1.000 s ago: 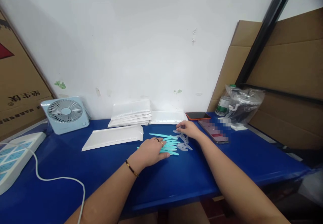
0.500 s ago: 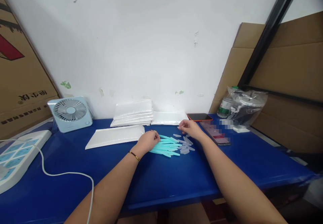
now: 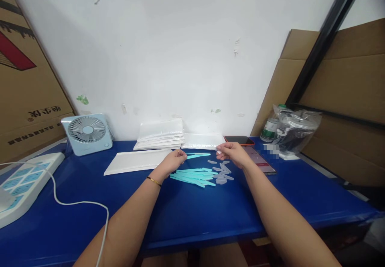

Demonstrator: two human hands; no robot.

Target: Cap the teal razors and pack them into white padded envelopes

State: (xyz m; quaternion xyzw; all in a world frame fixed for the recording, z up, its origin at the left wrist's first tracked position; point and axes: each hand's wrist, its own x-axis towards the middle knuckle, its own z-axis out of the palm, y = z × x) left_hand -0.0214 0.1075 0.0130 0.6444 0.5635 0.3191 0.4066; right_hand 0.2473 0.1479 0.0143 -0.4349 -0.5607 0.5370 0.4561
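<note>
A pile of thin teal plastic sticks (image 3: 192,176) lies on the blue table (image 3: 210,215), with several small clear caps (image 3: 221,174) beside it on the right. My left hand (image 3: 173,161) is closed on one teal stick (image 3: 198,154), lifted just above the pile and pointing right. My right hand (image 3: 231,153) is pinched at about the same height, facing the stick's tip; it seems to hold a small clear cap, too small to name with certainty.
White padded envelopes: one flat (image 3: 136,160), a stack (image 3: 160,134), another (image 3: 202,140) at the wall. A small fan (image 3: 87,132), a power strip (image 3: 24,183) with cable, two phones (image 3: 255,156), a bottle and plastic bag (image 3: 293,128), cardboard at both sides.
My left hand left the pile, closed on one teal stick and lifted it. My right hand rose from the caps and pinched shut. The view shifted slightly.
</note>
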